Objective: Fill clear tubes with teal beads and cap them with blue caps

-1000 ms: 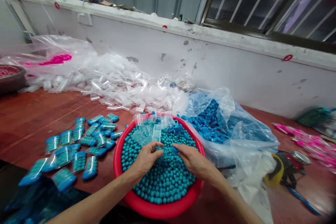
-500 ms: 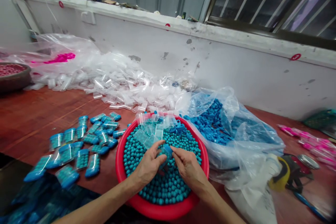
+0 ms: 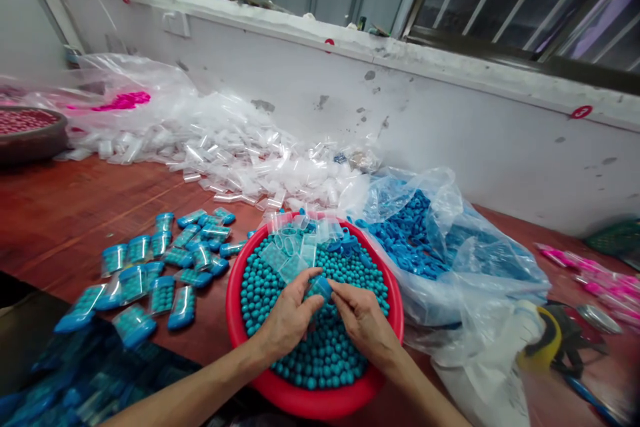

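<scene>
My left hand (image 3: 289, 315) is closed around a small clear plastic container with a blue cap (image 3: 319, 288). At the capped end, the fingertips of my right hand (image 3: 364, 315) pinch the blue cap. Both hands are over a red basin (image 3: 320, 405) full of turquoise beads (image 3: 323, 368). Several clear empty containers (image 3: 287, 255) rest on the beads at the basin's back, with loose blue caps (image 3: 349, 245) beside them. My fingers hide much of the held container, so its contents are unclear.
Filled blue-capped containers (image 3: 163, 295) lie left of the basin. A heap of clear containers (image 3: 240, 153) lies along the wall (image 3: 450, 147). A plastic bag of blue caps (image 3: 407, 240) sits at the right, near pink pieces (image 3: 600, 280). A brown bowl (image 3: 37, 143) stands far left.
The view has shifted slightly, so the whole scene sits a little further right. Both hands stay on the container, and its blue cap appears turned slightly between my fingers.
</scene>
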